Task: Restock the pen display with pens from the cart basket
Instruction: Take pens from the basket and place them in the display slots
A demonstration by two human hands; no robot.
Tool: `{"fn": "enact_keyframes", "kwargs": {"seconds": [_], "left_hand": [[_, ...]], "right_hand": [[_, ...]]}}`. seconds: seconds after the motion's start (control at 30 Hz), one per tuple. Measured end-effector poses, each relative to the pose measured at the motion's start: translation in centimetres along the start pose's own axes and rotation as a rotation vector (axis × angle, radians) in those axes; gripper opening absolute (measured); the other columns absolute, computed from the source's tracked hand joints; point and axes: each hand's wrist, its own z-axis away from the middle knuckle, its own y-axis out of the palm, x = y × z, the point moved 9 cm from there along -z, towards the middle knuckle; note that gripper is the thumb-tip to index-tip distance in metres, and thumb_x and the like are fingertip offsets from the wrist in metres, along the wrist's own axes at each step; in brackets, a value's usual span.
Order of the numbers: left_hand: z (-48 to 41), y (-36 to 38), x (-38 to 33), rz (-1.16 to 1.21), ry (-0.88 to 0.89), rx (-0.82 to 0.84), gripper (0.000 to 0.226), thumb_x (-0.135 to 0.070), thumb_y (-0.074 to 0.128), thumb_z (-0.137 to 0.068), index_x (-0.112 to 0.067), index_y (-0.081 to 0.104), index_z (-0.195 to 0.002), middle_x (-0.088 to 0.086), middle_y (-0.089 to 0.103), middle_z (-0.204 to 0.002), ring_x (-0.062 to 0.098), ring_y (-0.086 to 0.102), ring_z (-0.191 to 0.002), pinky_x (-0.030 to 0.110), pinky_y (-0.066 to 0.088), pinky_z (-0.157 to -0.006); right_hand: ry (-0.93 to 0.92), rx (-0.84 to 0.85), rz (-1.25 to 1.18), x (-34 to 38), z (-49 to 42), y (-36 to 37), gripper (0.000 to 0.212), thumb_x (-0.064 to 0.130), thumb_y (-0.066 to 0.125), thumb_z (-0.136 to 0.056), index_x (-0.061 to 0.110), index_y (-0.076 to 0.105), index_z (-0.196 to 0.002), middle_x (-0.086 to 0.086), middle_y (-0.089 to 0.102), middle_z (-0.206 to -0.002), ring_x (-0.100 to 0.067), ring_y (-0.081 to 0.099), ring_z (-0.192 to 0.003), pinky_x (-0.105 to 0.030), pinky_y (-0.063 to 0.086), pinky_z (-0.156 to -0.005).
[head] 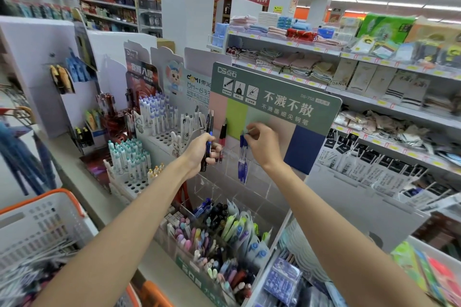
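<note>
The left hand (199,151) is curled round a small bunch of pens held upright: a dark blue pen (210,129) sticks up above the fist, and a red pen (223,132) stands just beside it, on the side nearer the right hand; the right hand (265,146) is raised to the same height, thumb and forefinger pinched on the top of a cluster of blue pens (242,164) that hang down in front of the upper tier of the pen display (287,87); the hands are near each other but apart. Both work just below the lower edge of the display's green header card, against its pastel back panel; clear stepped tiers (249,187) descend from there toward the front edge, where the compartments are crowded with assorted pens (217,229) in black, blue, pink and green. Left of the display stand racks of white pens (159,117) and teal-capped pens (129,157); the cart basket (50,219), white with an orange rim, sits at the lower left corner of the view, blurred loose pens (22,274) lying in it. Folded towels (287,62) fill the shelves behind.
</note>
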Motion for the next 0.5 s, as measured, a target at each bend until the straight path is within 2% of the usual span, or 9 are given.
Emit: {"fn": "enact_keyframes", "kwargs": {"seconds": [0.07,0.13,0.27,0.33,0.37,0.43,0.5], "left_hand": [[-0.1,-0.3,0.3,0.033,-0.004,-0.010,0.023,-0.007,0.029,-0.099,-0.011,0.042,-0.081,0.005,0.044,-0.068,0.010,0.035,-0.047,0.016,0.024,-0.036],[-0.2,-0.6,0.3,-0.002,0.014,-0.015,0.021,-0.005,0.028,-0.100,-0.009,0.045,-0.089,0.006,0.044,-0.072,0.011,0.038,-0.050,0.017,0.027,-0.036],[0.0,-0.7,0.0,-0.120,0.087,0.005,0.020,-0.008,0.035,-0.107,-0.002,0.054,-0.106,0.005,0.049,-0.076,0.013,0.045,-0.059,0.018,0.038,-0.044],[0.2,-0.7,-0.1,-0.154,0.106,0.013,0.021,-0.011,0.039,-0.107,-0.002,0.057,-0.114,0.005,0.057,-0.079,0.012,0.053,-0.062,0.020,0.046,-0.051],[0.3,-0.9,-0.1,-0.164,0.111,0.016,0.022,-0.012,0.041,-0.107,-0.003,0.058,-0.116,0.004,0.060,-0.081,0.011,0.057,-0.064,0.022,0.049,-0.056],[0.3,-1.1,-0.2,-0.153,0.113,0.022,0.023,-0.014,0.043,-0.106,-0.006,0.060,-0.118,0.004,0.065,-0.085,0.012,0.062,-0.067,0.027,0.052,-0.064],[0.4,-1.1,-0.5,-0.165,0.123,0.022,0.023,-0.015,0.044,-0.106,-0.007,0.061,-0.118,0.004,0.067,-0.089,0.012,0.063,-0.069,0.026,0.052,-0.061]], "right_hand": [[0.028,0.034,0.007,-0.4,0.1,0.5,0.021,0.004,0.064,-0.094,0.004,0.069,-0.114,-0.009,0.070,-0.103,-0.016,0.060,-0.092,-0.027,0.049,-0.085],[0.034,0.065,0.012,-0.5,0.1,0.9,0.026,0.004,0.061,-0.095,0.002,0.068,-0.120,-0.010,0.070,-0.116,-0.018,0.063,-0.104,-0.023,0.045,-0.091],[-0.002,0.153,0.119,-0.2,0.1,1.9,0.035,0.006,0.057,-0.098,0.006,0.062,-0.133,-0.010,0.066,-0.130,-0.023,0.061,-0.120,-0.032,0.046,-0.105],[-0.017,0.172,0.175,0.0,0.1,2.0,0.039,0.005,0.053,-0.098,0.009,0.058,-0.137,-0.009,0.066,-0.129,-0.024,0.065,-0.111,-0.035,0.050,-0.099],[-0.029,0.162,0.178,0.2,0.1,1.8,0.042,0.004,0.052,-0.098,0.010,0.056,-0.139,-0.010,0.070,-0.122,-0.022,0.068,-0.095,-0.033,0.053,-0.090],[-0.049,0.098,0.116,0.9,0.0,0.8,0.044,0.003,0.050,-0.098,0.012,0.054,-0.141,-0.005,0.069,-0.097,-0.020,0.060,-0.067,-0.033,0.051,-0.071],[-0.060,0.006,0.041,1.9,-0.3,-0.8,0.040,0.002,0.051,-0.097,0.010,0.058,-0.136,-0.001,0.065,-0.086,-0.020,0.058,-0.067,-0.033,0.051,-0.071]]}}
